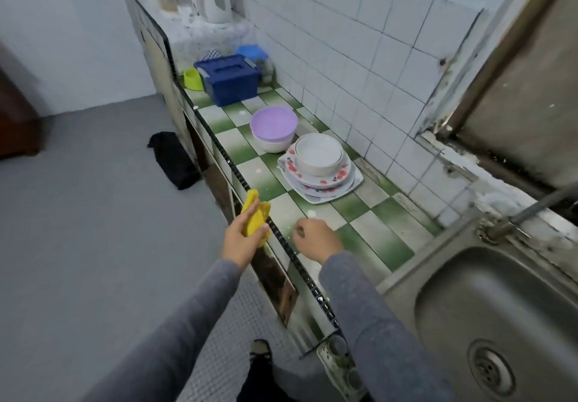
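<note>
Green-and-white tiled counter (369, 210) runs from 11 to 5 o'clock. Steel sink (463, 289) sits at 4 o'clock. Plate stack (325, 184) with white bowl (318, 153) on top lies at 1 o'clock of the hands, purple bowl (273, 123) beyond it. Right hand (316, 239) is over the tile, fingers loosely curled, nothing seen in them. Left hand (242, 234), at the counter's front edge, has its fingers wrapped round a bunched yellow cloth (255, 212).

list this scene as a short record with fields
left hand: grips yellow cloth at front edge of counter
right hand: over counter, fingers loosely curled, holding nothing
counter surface: green and white tiles, white spots
dishes: white bowl on flowered plates; purple bowl beyond
sink: steel, to the right
</note>
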Tool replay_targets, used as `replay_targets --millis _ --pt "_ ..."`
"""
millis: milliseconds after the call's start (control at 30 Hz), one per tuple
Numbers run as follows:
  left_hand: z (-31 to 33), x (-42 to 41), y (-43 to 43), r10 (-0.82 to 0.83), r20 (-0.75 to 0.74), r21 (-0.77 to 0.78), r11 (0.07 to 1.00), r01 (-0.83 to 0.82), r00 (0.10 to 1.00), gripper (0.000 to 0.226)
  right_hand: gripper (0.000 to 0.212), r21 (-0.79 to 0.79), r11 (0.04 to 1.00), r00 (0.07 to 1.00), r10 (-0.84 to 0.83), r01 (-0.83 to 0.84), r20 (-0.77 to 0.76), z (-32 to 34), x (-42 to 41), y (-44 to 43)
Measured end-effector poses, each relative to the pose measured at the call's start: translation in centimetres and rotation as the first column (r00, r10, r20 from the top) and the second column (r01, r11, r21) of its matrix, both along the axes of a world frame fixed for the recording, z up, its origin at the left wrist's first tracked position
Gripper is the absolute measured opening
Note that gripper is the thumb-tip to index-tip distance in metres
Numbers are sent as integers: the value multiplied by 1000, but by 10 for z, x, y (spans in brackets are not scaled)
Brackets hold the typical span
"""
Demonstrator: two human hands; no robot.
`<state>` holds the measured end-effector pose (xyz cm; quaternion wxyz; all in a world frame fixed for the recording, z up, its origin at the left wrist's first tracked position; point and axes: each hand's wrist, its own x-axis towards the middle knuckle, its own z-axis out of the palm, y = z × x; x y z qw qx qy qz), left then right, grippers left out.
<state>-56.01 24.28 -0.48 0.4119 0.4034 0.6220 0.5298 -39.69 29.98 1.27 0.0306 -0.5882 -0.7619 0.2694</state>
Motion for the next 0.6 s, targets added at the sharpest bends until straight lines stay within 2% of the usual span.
replay_targets --millis 267,367,467,600 --pt "4 -58 123 -3 7 13 1000 3 1000 57 25 -2 999 997 46 -46 59 1 -56 124" --pt "3 -76 158 4 27 -10 1000 -4 1000 58 22 2 1000 998 24 -24 64 3 -71 158" --pt "-2 -96 194 5 49 -23 1000 -4 999 58 28 -14 1000 999 -7 8 52 -1 -88 192" --pt "-12 -126 245 -51 52 -52 997 54 997 57 30 -45 995 996 -83 84 41 -17 -113 236"
